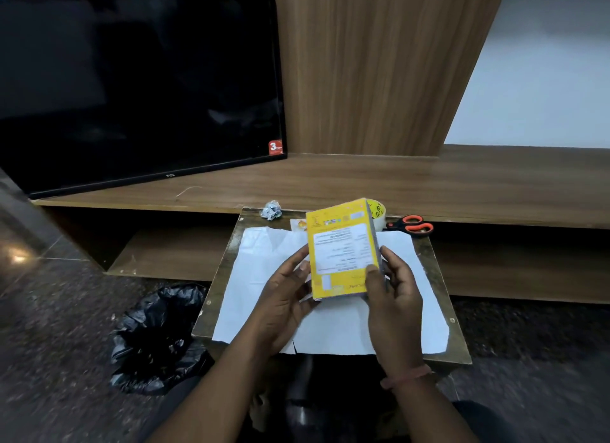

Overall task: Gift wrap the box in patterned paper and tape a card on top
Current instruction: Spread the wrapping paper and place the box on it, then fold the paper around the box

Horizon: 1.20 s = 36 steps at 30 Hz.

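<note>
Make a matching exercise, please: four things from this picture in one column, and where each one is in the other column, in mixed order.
Things:
1. yellow box
2. scissors
3. white sheet of paper
4. black bag

Places:
A. spread flat on the small table
B. on the floor, left of the table
C. held up between the left hand and the right hand
D. at the table's far right corner

Pairs: 1-C, 2-D, 3-A, 4-B

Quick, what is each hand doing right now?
Left hand: holds the left side of the yellow box.
Right hand: holds the right side of the same box.
</note>
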Each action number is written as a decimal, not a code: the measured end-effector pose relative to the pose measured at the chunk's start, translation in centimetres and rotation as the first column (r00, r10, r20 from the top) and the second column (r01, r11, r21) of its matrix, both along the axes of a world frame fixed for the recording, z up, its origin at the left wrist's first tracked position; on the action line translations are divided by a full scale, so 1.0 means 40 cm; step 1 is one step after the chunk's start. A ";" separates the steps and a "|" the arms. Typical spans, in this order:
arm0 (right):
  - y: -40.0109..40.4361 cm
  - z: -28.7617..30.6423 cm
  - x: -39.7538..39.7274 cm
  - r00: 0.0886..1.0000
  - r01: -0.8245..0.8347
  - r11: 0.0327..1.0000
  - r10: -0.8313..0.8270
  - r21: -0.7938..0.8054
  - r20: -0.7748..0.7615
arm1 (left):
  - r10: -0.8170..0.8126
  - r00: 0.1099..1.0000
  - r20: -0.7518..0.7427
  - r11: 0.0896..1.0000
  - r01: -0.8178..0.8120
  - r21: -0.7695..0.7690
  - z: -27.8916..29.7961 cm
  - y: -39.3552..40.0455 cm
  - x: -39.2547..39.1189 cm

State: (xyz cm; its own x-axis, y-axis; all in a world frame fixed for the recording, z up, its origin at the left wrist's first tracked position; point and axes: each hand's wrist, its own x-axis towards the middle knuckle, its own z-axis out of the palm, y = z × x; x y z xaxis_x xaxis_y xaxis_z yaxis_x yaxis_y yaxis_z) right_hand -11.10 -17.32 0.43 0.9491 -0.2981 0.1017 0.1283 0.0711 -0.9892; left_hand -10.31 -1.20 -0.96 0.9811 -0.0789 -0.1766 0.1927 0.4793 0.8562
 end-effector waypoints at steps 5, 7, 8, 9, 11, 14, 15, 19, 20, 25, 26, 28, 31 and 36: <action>-0.038 -0.045 0.024 0.980 -0.044 0.990 0.016 -0.137 -0.199 | -0.031 0.998 -0.048 0.994 0.036 0.102 -0.021 -0.008 0.002; -0.048 -0.049 0.031 0.975 -0.067 0.979 0.024 -0.191 -0.219 | 0.008 0.999 -0.045 0.976 0.002 0.216 -0.031 -0.010 0.002; -0.051 -0.049 0.033 0.973 -0.084 0.977 0.038 -0.195 -0.228 | 0.037 0.999 -0.027 0.957 -0.027 0.289 -0.035 -0.010 0.002; -0.052 -0.050 0.033 0.970 -0.101 0.973 0.050 -0.208 -0.237 | 0.071 0.998 0.001 0.930 -0.066 0.363 -0.040 -0.009 0.002; -0.050 -0.056 0.030 0.968 -0.112 0.961 0.048 -0.252 -0.248 | 0.149 0.985 0.085 0.821 -0.171 0.545 -0.050 -0.002 0.003; -0.045 -0.072 0.029 0.970 -0.080 0.948 0.002 -0.308 -0.245 | 0.269 0.938 0.218 0.605 -0.340 0.720 -0.059 0.016 0.001; -0.045 -0.076 0.031 0.971 -0.071 0.938 -0.013 -0.339 -0.239 | 0.300 0.921 0.248 0.557 -0.381 0.738 -0.057 0.022 -0.001; -0.050 -0.078 0.030 0.972 -0.073 0.859 -0.052 -0.507 -0.228 | 0.324 0.916 0.237 0.459 -0.371 0.807 -0.066 0.046 -0.006; -0.050 -0.076 0.028 0.972 -0.074 0.835 -0.062 -0.545 -0.228 | 0.311 0.923 0.228 0.437 -0.352 0.828 -0.069 0.049 -0.008; -0.049 -0.080 0.019 0.968 -0.096 0.784 -0.070 -0.614 -0.241 | 0.243 0.937 0.251 0.348 -0.326 0.879 -0.073 0.052 -0.016; -0.049 -0.086 0.016 0.969 -0.096 0.768 -0.074 -0.633 -0.237 | 0.242 0.936 0.257 0.327 -0.328 0.886 -0.076 0.055 -0.018; -0.049 -0.096 0.009 0.973 -0.096 0.740 -0.073 -0.666 -0.220 | 0.265 0.928 0.260 0.232 -0.323 0.917 -0.081 0.060 -0.021; -0.046 -0.093 0.001 0.977 -0.099 0.741 -0.055 -0.664 -0.207 | 0.397 0.899 0.185 0.008 -0.204 0.979 -0.064 0.062 -0.041; -0.051 -0.081 -0.004 0.977 -0.111 0.740 -0.041 -0.663 -0.209 | 0.502 0.862 -0.062 0.076 0.027 0.997 -0.024 0.103 -0.036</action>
State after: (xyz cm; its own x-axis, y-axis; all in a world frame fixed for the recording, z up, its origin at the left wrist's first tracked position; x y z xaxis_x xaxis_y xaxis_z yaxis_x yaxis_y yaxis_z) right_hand -11.26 -19.36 -2.79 0.9788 -0.1914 0.0725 -0.0624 -0.6163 -0.7850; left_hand -11.75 2.91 -1.93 0.7547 0.6391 -0.1482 0.6118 -0.6042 0.5105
